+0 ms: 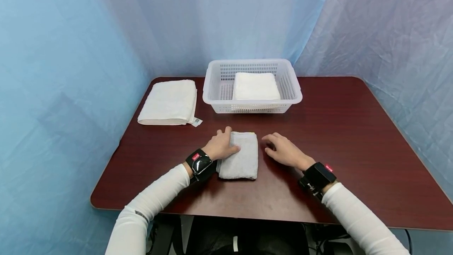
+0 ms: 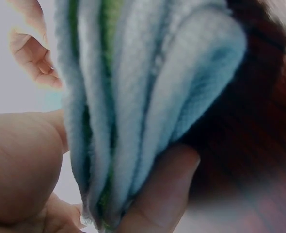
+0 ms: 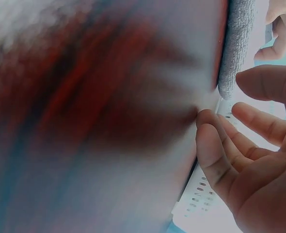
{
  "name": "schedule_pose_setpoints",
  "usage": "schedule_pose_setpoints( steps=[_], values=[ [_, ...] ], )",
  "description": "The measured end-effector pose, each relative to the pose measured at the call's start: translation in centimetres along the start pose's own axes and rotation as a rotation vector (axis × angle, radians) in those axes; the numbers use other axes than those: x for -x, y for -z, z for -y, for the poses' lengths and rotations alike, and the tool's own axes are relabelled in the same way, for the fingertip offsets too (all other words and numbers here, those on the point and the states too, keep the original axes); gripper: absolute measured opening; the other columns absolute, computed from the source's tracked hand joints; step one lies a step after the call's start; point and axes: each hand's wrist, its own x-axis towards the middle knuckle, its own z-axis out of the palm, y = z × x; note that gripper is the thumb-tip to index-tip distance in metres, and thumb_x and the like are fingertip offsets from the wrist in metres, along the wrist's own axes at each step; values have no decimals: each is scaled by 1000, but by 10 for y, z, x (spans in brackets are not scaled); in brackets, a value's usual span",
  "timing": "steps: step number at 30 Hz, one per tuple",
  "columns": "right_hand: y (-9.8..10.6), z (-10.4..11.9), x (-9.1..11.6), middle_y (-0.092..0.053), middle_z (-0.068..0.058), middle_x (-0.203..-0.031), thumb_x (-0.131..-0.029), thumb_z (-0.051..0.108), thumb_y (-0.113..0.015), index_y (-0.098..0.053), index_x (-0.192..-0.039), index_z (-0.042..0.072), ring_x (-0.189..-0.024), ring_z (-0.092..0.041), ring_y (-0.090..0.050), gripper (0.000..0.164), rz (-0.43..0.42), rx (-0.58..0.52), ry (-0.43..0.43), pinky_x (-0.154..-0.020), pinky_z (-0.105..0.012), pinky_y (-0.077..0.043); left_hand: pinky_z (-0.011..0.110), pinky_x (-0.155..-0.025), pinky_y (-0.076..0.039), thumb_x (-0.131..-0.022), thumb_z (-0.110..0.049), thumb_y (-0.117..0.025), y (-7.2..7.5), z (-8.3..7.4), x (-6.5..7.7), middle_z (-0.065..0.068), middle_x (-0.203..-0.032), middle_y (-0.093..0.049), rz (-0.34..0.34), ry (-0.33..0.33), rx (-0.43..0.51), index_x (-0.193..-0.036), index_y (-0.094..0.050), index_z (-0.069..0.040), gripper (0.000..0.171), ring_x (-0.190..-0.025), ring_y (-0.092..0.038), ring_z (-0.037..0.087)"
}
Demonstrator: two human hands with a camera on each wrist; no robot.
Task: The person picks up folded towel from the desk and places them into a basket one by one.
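A small folded light-grey towel [image 1: 241, 156] lies on the table in front of me. At its left edge my left hand [image 1: 221, 145] grips it, thumb on top. The left wrist view shows the towel's stacked layers [image 2: 133, 97], with green between some of them, pinched between the thumb and a finger [image 2: 167, 189] below. Just right of the towel, apart from it, my right hand [image 1: 283, 150] hovers low over the table. In the right wrist view its fingers [image 3: 213, 150] are loosely bent and hold nothing; the towel's edge [image 3: 237, 48] shows beyond the thumb.
Behind the grey towel stands a white perforated plastic basket [image 1: 293, 97] with a folded white towel [image 1: 256, 86] inside. A larger folded white towel [image 1: 169, 101] with a tag lies at the back left of the dark red-brown table [image 1: 354, 141]. Blue cloth [image 1: 219, 19] hangs behind.
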Motion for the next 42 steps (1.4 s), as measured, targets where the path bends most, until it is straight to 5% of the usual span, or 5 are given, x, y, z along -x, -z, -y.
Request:
schedule_pose_setpoints(
  steps=[11,17,26,33,42],
  values=[
    [2,3,-2,-62,-13,-117,-97,12,-62,-61,-129,3,-107,-27,-60,32,41,-6,-1,-89,-45,-49,41,-78,-51,-94,-38,-67,0,-5,-2,25,-121,-51,8,3,25,-143,-33,-6,68,-90,-59,33],
    [4,12,-3,-63,-18,-123,-100,16,-59,-57,-132,-3,-114,-31,-60,38,116,-109,42,-94,-47,-49,42,-81,-51,-94,-37,-68,0,-5,-2,24,-122,-51,16,3,56,-144,-33,-8,68,-94,-61,34],
    [4,22,-5,-62,-17,-118,-98,14,-61,-52,-136,-5,-105,-27,-60,44,149,-131,34,-88,-44,-48,41,-92,-47,-88,-28,-73,6,-2,0,27,-132,-40,140,-8,215,-150,-23,-10,81,-111,-53,32],
    [3,25,-4,-55,-22,-132,-99,16,-61,-43,-144,-3,-113,-29,-56,52,176,-137,15,-92,-46,-45,41,-94,-46,-84,-21,-78,5,-2,0,28,-136,-34,205,-41,231,-153,-17,-13,92,-112,-51,31],
    [2,33,-1,-54,-19,-118,-97,15,-63,-38,-146,-3,-89,-23,-49,57,167,-154,12,-77,-36,-41,42,-92,-44,-85,-12,-76,5,-3,0,28,-138,-37,197,-75,267,-154,-16,-13,92,-116,-48,35]
  ],
)
